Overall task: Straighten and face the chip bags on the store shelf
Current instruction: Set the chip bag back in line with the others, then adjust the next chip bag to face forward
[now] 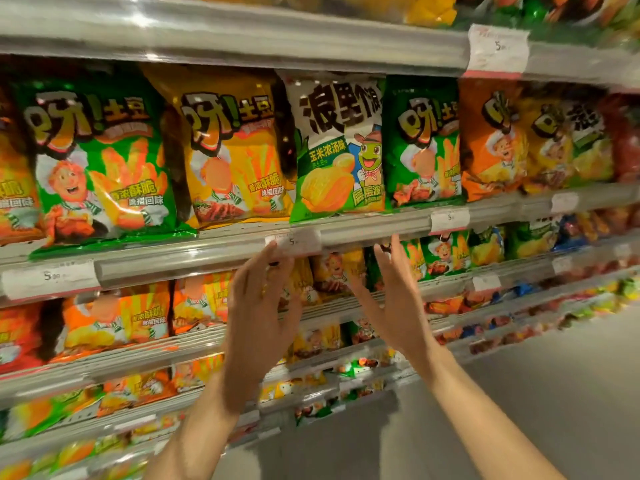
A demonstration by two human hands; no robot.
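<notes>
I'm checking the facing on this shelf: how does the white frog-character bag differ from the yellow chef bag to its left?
The white frog bag has black lettering; the yellow chef bag has white, dark-outlined lettering. The frog bag's bottom overhangs the shelf rail; the chef bag sits behind it. Both stand upright, fronts out.

Chip bags stand side by side on the shelf, more rows on shelves below. Both hands, left hand and right hand, are raised before the shelf edge, below the frog bag.
</notes>
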